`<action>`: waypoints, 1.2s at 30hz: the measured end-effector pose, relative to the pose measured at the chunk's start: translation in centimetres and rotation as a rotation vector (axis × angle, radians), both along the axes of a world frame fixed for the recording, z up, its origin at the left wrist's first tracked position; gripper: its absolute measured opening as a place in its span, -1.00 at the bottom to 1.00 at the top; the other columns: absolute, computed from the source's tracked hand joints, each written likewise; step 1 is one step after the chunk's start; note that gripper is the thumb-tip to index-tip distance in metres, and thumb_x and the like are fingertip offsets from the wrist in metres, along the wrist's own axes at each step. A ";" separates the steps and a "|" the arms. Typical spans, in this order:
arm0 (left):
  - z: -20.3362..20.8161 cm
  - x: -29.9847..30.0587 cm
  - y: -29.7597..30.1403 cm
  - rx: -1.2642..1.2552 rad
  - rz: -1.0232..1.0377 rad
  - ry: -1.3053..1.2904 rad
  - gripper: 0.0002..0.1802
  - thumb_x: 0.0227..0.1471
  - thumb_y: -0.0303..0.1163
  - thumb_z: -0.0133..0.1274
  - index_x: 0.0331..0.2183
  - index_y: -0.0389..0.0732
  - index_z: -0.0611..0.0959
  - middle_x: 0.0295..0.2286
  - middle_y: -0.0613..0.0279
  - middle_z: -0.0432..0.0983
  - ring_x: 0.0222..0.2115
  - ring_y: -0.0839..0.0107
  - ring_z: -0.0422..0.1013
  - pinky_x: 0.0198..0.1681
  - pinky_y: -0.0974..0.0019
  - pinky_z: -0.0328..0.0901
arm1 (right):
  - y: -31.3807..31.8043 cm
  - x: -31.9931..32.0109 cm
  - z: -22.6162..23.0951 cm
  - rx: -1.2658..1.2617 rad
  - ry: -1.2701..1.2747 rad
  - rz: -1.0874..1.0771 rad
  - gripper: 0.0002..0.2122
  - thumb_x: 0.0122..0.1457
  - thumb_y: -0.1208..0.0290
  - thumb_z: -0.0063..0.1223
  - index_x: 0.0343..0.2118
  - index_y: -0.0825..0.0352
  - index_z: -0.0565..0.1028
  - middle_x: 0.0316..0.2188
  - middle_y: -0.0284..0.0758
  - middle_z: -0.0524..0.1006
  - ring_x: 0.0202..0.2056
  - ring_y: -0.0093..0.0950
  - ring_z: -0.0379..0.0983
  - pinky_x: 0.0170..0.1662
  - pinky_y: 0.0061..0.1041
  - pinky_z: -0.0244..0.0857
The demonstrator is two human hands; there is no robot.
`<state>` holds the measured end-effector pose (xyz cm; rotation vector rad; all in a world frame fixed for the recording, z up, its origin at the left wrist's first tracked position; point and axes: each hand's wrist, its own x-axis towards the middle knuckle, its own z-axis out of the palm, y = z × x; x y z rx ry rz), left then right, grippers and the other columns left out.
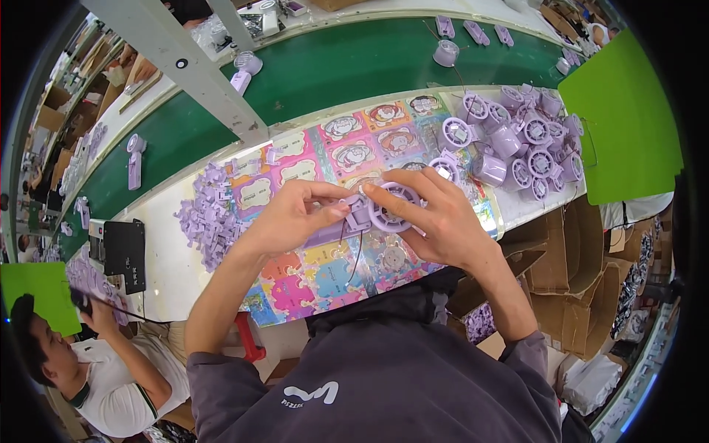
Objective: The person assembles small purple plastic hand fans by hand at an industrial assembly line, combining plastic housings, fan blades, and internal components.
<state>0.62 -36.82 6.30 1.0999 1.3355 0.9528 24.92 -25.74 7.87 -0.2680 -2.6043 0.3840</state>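
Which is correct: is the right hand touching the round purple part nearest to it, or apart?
Touching. The head view shows the right hand with its fingers curled over the rim of the round purple part, no gap between.

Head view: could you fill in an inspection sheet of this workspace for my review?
Surface: white table, largely covered by colourful printed sheets.
Things: purple handle and fan housing, held together; whether joined, cannot tell.
Clutter: heap of small parts at left, pile of housings at right, both purple.
Hands: left hand grips the handle; right hand grips the fan housing.
Cables: thin wire hanging below the held parts.
Surroundings: green belt beyond the table, co-worker at lower left, cartons at right.
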 end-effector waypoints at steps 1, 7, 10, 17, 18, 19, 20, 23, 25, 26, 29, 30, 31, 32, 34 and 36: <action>-0.1 0.0 -0.2 0.089 -0.022 0.059 -0.66 0.14 -0.48 0.22 -0.04 -0.37 0.67 -0.26 0.20 0.64 -0.32 0.59 0.48 -0.19 0.44 0.38 | 0.0 0.1 0.1 -0.005 -0.002 -0.004 -0.27 -0.24 0.59 0.24 0.17 0.08 0.49 -0.02 -0.30 0.48 -0.26 -0.29 0.42 -0.19 -0.36 0.43; 1.9 0.2 -0.2 -0.043 -0.043 -0.013 -0.68 0.14 -0.56 0.18 -0.04 -0.39 0.65 -0.24 0.20 0.64 -0.23 0.57 0.48 -0.09 0.40 0.39 | 0.6 0.2 1.1 -0.118 0.033 0.066 -0.27 -0.30 0.61 0.28 0.12 0.12 0.54 -0.05 -0.25 0.52 -0.08 -0.20 0.50 -0.09 -0.26 0.42; 2.6 1.0 -0.8 0.033 -0.050 0.001 -0.69 0.13 -0.58 0.19 -0.05 -0.41 0.65 -0.24 0.20 0.63 -0.23 0.58 0.48 -0.11 0.43 0.38 | 1.0 0.2 1.2 -0.169 0.034 0.116 -0.29 -0.28 0.60 0.33 0.11 0.10 0.55 -0.04 -0.26 0.52 -0.09 -0.21 0.50 -0.09 -0.26 0.42; 2.0 1.5 -1.3 0.002 -0.030 0.053 -0.65 0.09 -0.57 0.22 -0.05 -0.35 0.62 -0.25 0.20 0.61 -0.23 0.50 0.49 -0.09 0.38 0.38 | 0.9 0.4 2.1 -0.032 -0.038 0.136 -0.29 -0.29 0.59 0.33 0.11 0.09 0.54 -0.03 -0.28 0.51 -0.13 -0.22 0.51 -0.14 -0.29 0.44; 2.0 1.6 -1.3 0.050 -0.029 0.097 -0.64 0.09 -0.56 0.23 -0.04 -0.33 0.60 -0.24 0.19 0.60 -0.22 0.47 0.49 -0.08 0.37 0.38 | 0.8 0.4 2.1 -0.046 -0.014 0.118 -0.29 -0.29 0.58 0.33 0.11 0.09 0.54 -0.04 -0.28 0.51 -0.15 -0.23 0.51 -0.16 -0.30 0.44; 2.0 1.7 -1.4 0.054 -0.031 0.098 -0.64 0.09 -0.56 0.23 -0.04 -0.33 0.60 -0.24 0.19 0.60 -0.22 0.47 0.49 -0.08 0.37 0.38 | 0.7 0.4 2.1 -0.056 0.010 0.098 -0.29 -0.29 0.57 0.33 0.11 0.09 0.54 -0.05 -0.29 0.51 -0.17 -0.24 0.51 -0.18 -0.31 0.45; 2.0 1.8 -1.5 0.108 -0.055 0.119 -0.62 0.09 -0.55 0.23 -0.03 -0.32 0.58 -0.23 0.17 0.60 -0.19 0.44 0.50 -0.07 0.35 0.39 | 0.6 0.4 2.2 -0.051 0.010 0.097 -0.29 -0.29 0.57 0.33 0.11 0.09 0.54 -0.05 -0.29 0.51 -0.17 -0.24 0.51 -0.18 -0.31 0.45; 1.0 2.1 -1.5 0.169 -0.060 0.130 -0.58 0.08 -0.54 0.24 -0.01 -0.30 0.53 -0.21 0.13 0.59 -0.15 0.37 0.52 -0.04 0.30 0.40 | 0.1 0.3 2.2 0.009 0.025 0.067 -0.28 -0.29 0.56 0.32 0.11 0.08 0.54 -0.06 -0.29 0.51 -0.18 -0.25 0.52 -0.20 -0.31 0.45; 0.5 2.3 -1.4 0.176 -0.043 0.119 -0.56 0.07 -0.54 0.25 -0.01 -0.29 0.51 -0.20 0.10 0.59 -0.12 0.33 0.53 -0.03 0.28 0.40 | -0.1 0.2 2.1 0.084 0.066 0.028 -0.32 -0.27 0.55 0.27 0.10 0.11 0.56 -0.08 -0.28 0.51 -0.26 -0.30 0.50 -0.28 -0.36 0.42; 0.3 2.4 -1.5 0.224 -0.029 0.157 -0.55 0.06 -0.54 0.25 -0.01 -0.29 0.50 -0.20 0.06 0.60 -0.13 0.29 0.54 -0.04 0.27 0.41 | -0.4 0.2 2.3 0.086 0.068 0.028 -0.32 -0.27 0.55 0.27 0.10 0.11 0.56 -0.08 -0.28 0.51 -0.26 -0.30 0.50 -0.28 -0.36 0.42; 0.2 3.0 -1.8 0.283 0.013 0.233 -0.54 0.03 -0.56 0.26 -0.02 -0.28 0.50 -0.22 0.01 0.60 -0.16 0.22 0.57 -0.07 0.25 0.42 | -1.3 0.1 2.9 0.245 0.061 0.009 -0.42 -0.18 0.53 0.17 0.06 0.18 0.59 -0.13 -0.29 0.50 -0.42 -0.41 0.37 -0.40 -0.44 0.30; 0.1 3.3 -1.8 0.292 0.041 0.271 -0.54 0.02 -0.57 0.27 -0.03 -0.28 0.50 -0.23 -0.01 0.61 -0.18 0.19 0.58 -0.10 0.25 0.43 | -1.3 0.2 3.0 0.244 0.061 0.008 -0.42 -0.18 0.53 0.17 0.06 0.18 0.59 -0.13 -0.29 0.50 -0.42 -0.41 0.37 -0.40 -0.44 0.30; -0.1 3.5 -1.8 0.292 0.041 0.271 -0.54 0.02 -0.57 0.27 -0.03 -0.28 0.50 -0.23 -0.01 0.61 -0.18 0.19 0.58 -0.10 0.25 0.43 | -1.3 0.2 3.2 0.276 0.012 0.014 -0.42 -0.11 0.46 0.15 0.12 0.20 0.53 -0.14 -0.30 0.48 -0.35 -0.43 0.39 -0.33 -0.46 0.33; -0.5 3.7 -1.7 0.297 0.074 0.290 -0.55 0.02 -0.57 0.26 -0.04 -0.28 0.50 -0.25 -0.01 0.61 -0.20 0.20 0.58 -0.12 0.24 0.43 | -1.3 0.3 3.3 0.308 -0.037 0.020 -0.41 -0.05 0.40 0.12 0.17 0.21 0.48 -0.16 -0.32 0.46 -0.28 -0.44 0.42 -0.26 -0.47 0.37; -0.7 3.8 -1.7 0.296 0.103 0.309 -0.56 0.02 -0.57 0.26 -0.04 -0.28 0.50 -0.27 -0.01 0.62 -0.21 0.21 0.58 -0.14 0.24 0.43 | -1.0 0.1 3.2 0.287 -0.043 0.025 -0.41 -0.05 0.41 0.13 0.16 0.21 0.49 -0.17 -0.33 0.46 -0.28 -0.44 0.42 -0.26 -0.47 0.37; -0.5 3.6 -1.3 0.255 0.103 0.307 -0.56 0.03 -0.57 0.26 -0.05 -0.28 0.50 -0.29 -0.01 0.62 -0.22 0.25 0.57 -0.15 0.26 0.42 | 0.0 -0.3 2.6 0.223 0.003 0.055 -0.42 -0.07 0.49 0.15 0.14 0.20 0.49 -0.19 -0.34 0.46 -0.25 -0.38 0.44 -0.23 -0.41 0.39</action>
